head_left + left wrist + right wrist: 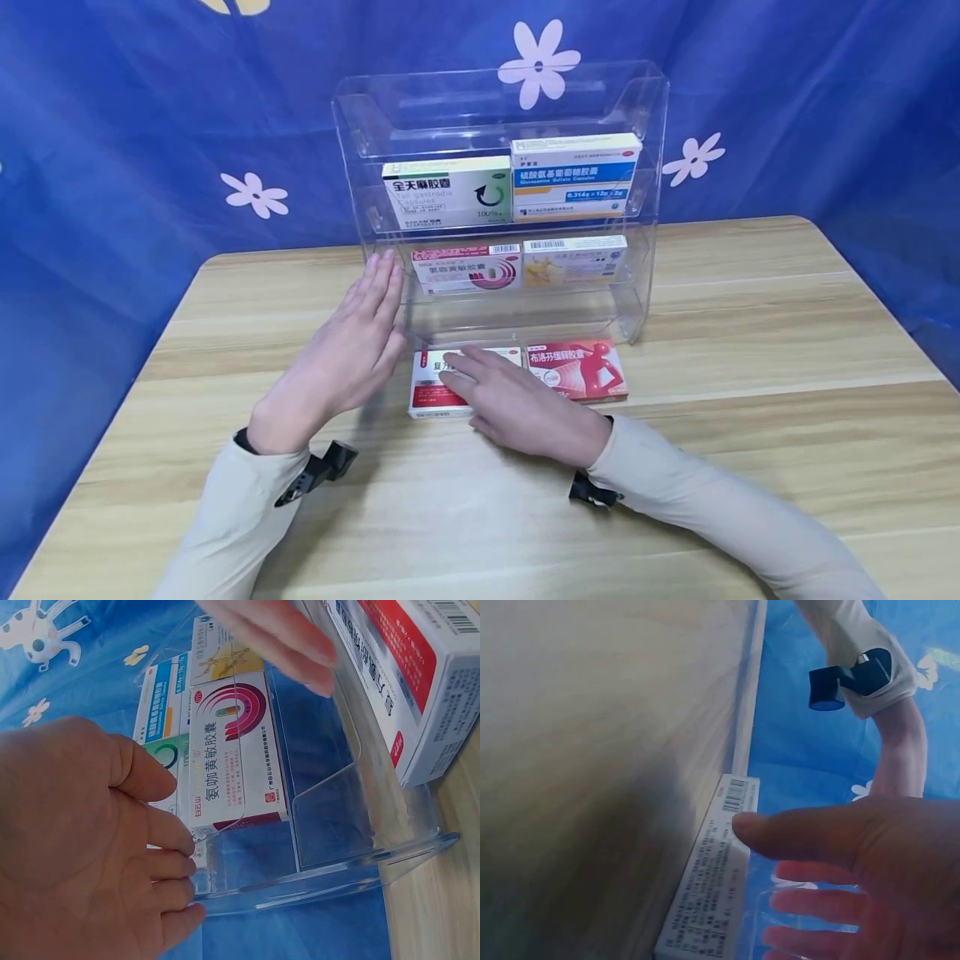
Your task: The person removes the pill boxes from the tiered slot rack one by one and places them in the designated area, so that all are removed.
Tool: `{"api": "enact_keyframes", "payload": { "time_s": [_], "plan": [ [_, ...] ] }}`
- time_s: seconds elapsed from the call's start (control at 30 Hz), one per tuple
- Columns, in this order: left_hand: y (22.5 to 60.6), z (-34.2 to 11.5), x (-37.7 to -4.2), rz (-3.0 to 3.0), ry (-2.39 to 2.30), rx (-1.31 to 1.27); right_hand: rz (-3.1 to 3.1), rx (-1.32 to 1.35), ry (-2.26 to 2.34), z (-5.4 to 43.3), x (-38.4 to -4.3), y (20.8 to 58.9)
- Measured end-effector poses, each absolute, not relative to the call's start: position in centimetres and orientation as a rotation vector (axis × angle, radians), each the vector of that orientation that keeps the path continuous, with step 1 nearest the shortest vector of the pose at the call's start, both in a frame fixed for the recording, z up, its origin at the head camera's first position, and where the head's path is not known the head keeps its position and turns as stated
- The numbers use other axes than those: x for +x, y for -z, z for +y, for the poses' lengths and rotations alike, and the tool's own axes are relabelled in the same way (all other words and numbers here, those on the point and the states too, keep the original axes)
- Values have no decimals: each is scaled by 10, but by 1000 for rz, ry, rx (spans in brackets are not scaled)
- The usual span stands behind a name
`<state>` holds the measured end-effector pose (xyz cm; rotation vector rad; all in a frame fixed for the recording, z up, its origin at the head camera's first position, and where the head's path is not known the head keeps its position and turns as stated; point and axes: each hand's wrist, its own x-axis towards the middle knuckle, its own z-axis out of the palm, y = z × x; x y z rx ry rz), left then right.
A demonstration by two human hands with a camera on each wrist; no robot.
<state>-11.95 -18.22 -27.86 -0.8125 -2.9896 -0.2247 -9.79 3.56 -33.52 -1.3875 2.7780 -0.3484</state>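
Red-and-white box (438,398) at foot of clear rack (450,100), in front of lowest tier; on rack lip or on table (750,333), cannot tell. Long axis crosswise, parallel to rack front. Right hand (513,400) nearer, in from near right, with box under and just left of fingers. Fingers straight, nothing clamped; thumb alongside near long face, per right wrist view. Contact or slight gap, cannot tell. Left hand (341,350) at left side of rack, fingers mostly straight, nothing gripped; box to its right and closer to the body. Pink box (576,367) just right of red-and-white box, also crosswise, partly covered by right hand in head view.
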Motion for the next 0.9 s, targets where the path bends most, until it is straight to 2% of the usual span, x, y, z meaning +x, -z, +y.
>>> {"api": "enact_keyframes", "payload": {
  "time_s": [0.57, 0.9],
  "plan": [
    [277, -183, -119, -2994, 230, -811, 2779, -1373, 243, 48, -99, 345],
    [278, -183, -118, -3008, 233, -802, 2976, -1315, 976, 81, -124, 303]
  ]
}}
